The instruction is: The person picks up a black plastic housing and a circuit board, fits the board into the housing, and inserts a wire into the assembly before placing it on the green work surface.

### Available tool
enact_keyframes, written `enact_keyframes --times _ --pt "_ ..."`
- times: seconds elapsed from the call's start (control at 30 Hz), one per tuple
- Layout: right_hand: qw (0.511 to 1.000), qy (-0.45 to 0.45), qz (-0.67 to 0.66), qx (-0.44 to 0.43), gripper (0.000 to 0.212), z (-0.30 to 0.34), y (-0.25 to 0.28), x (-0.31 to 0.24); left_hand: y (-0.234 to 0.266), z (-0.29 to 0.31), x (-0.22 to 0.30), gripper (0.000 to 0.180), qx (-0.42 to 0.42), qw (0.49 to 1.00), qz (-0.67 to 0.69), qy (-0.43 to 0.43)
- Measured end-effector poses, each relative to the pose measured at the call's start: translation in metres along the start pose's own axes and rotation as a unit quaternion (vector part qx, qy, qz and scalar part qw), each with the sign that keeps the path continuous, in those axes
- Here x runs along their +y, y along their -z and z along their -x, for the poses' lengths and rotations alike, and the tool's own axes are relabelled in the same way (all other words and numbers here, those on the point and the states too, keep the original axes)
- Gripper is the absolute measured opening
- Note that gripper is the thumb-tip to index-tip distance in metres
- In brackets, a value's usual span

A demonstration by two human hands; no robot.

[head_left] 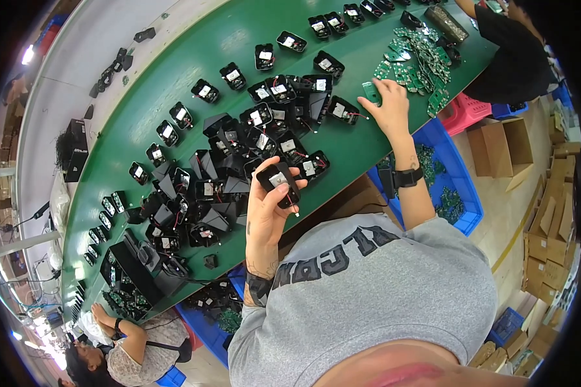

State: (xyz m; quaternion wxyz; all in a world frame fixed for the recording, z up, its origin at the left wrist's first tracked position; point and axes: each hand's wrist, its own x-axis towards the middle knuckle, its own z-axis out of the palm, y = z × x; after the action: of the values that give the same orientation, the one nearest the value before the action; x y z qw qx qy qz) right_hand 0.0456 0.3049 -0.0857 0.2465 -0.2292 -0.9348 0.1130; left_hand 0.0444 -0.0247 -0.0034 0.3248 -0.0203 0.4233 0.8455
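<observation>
My left hand (271,200) holds a small black plastic housing (276,182), its open side up, with a pale block inside and a red wire hanging from its lower end. My right hand (390,108) has its thumb and fingers at the edges of a green circuit board (370,92), just above the green table. Near that hand another black housing (343,110) lies with its wires out. A heap of green circuit boards (419,59) is spread beyond my right hand. Left of my hands, many similar housings (257,116) are piled together.
A row of black housings (205,91) curves along the far side of the green table (148,90). A blue bin (471,206) with circuit boards stands below the edge at my right. One co-worker (135,342) sits at the lower left, another (516,58) at the upper right.
</observation>
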Motion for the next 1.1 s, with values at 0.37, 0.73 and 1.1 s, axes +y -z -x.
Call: enact_keyframes --times 0.37,0.73,1.1 --pt "0.962 0.069 -0.265 -0.013 0.028 0.011 0.017 0.009 0.014 0.012 -0.003 0.051 0.034 0.999 -0.012 -0.019" --pt "0.973 0.196 -0.055 -0.105 0.035 0.003 0.036 0.033 0.023 0.004 -0.004 0.051 0.012 1.000 0.004 -0.005" --pt "0.924 0.230 -0.078 -0.295 0.056 -0.007 0.072 0.040 0.009 -0.001 -0.002 0.056 -0.036 0.999 0.019 0.025"
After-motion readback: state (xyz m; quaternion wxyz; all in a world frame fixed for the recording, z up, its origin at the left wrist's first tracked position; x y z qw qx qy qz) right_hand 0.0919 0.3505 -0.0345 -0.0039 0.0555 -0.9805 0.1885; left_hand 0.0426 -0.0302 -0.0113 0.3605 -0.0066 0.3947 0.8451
